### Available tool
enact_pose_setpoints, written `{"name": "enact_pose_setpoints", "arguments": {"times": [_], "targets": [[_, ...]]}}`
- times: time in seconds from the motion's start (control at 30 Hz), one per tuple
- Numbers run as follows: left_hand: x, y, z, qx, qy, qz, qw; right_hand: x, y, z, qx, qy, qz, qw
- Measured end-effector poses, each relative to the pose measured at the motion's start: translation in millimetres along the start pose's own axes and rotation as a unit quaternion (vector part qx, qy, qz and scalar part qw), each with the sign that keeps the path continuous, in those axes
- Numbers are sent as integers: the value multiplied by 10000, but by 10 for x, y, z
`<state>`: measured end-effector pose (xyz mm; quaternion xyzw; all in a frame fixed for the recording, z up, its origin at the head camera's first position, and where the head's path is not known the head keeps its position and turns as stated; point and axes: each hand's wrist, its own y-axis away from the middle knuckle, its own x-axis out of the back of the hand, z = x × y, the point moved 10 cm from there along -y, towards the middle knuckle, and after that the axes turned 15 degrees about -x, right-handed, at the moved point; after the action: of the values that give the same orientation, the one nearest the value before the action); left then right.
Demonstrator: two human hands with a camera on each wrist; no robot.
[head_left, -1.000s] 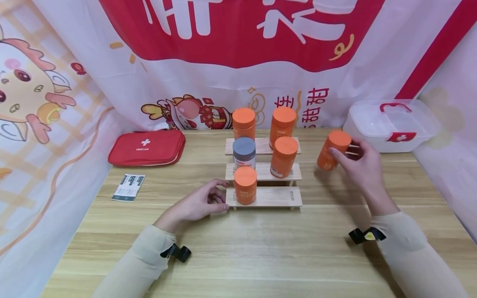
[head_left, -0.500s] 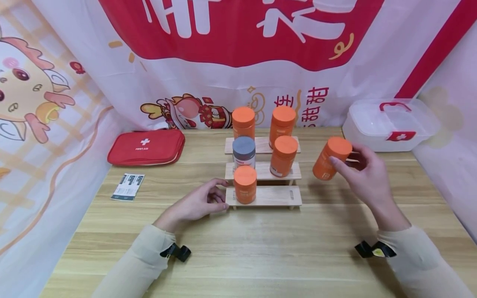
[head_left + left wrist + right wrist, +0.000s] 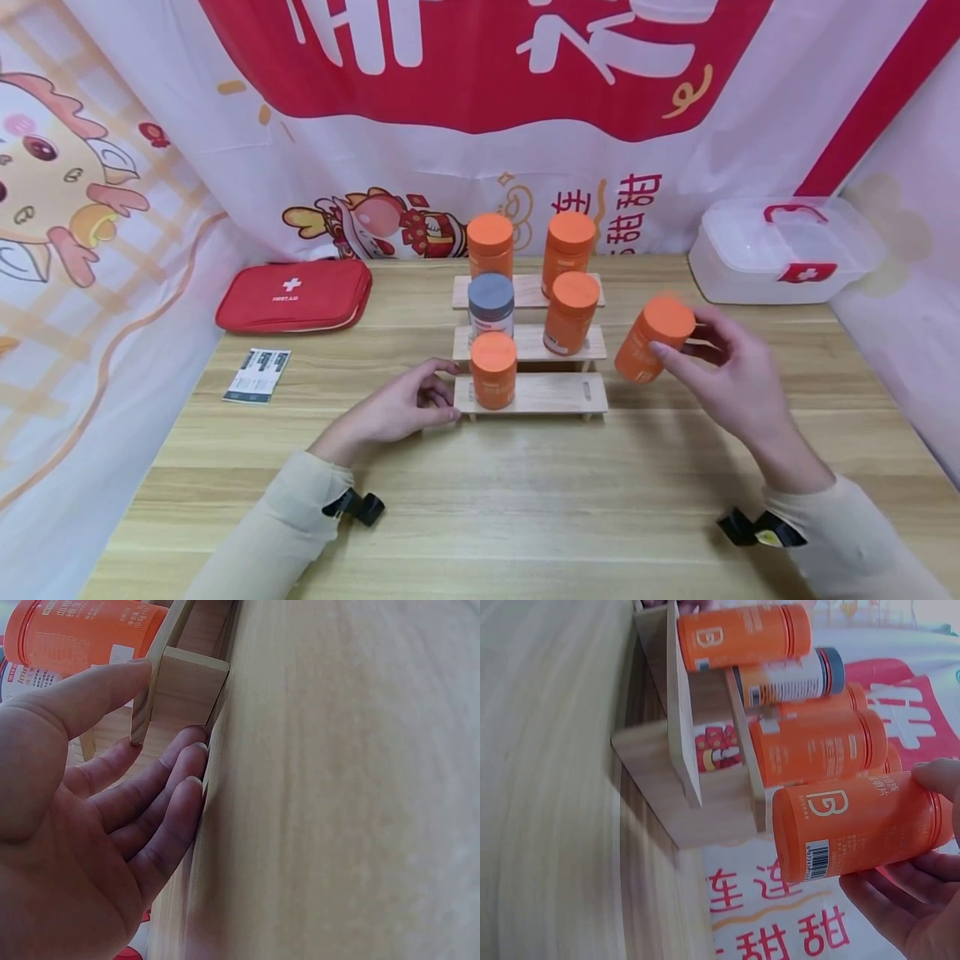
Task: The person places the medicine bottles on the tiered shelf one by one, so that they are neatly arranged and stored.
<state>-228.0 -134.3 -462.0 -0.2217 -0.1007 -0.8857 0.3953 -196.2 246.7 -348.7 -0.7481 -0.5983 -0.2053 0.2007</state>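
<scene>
My right hand (image 3: 731, 379) grips an orange bottle (image 3: 654, 340) with an orange lid, tilted and held in the air to the right of the stepped wooden shelf (image 3: 551, 398). In the right wrist view, the held bottle (image 3: 855, 825) shows a barcode and a large white logo. At the lowest step's left end, my left hand (image 3: 401, 406) holds the board's edge between thumb and index finger; the other fingers curl loosely beneath. One orange bottle (image 3: 494, 372) stands on the left of the lowest step. On the middle step are a grey-lidded bottle (image 3: 491, 304) and an orange bottle (image 3: 572, 312).
Two more orange bottles stand on the top step, a left one (image 3: 491, 243) and a right one (image 3: 567, 250). A red first aid pouch (image 3: 294, 297) and a printed card (image 3: 257, 377) lie to the left. A clear lidded box (image 3: 783, 250) sits back right.
My right hand has brought the orange bottle toward me and slightly left, nearer the shelf, tilting it more. My left hand has stayed at the shelf's left end.
</scene>
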Motion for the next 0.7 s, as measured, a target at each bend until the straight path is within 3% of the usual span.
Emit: {"name": "enact_pose_setpoints", "arguments": {"times": [0.43, 0.7], "targets": [[-1, -9, -1, -18, -13, 3, 10000, -315, 241, -283, 831, -255, -520, 9949], [-3, -4, 0, -7, -23, 18, 10000, -529, 280, -319, 913, -169, -818, 9923]]}}
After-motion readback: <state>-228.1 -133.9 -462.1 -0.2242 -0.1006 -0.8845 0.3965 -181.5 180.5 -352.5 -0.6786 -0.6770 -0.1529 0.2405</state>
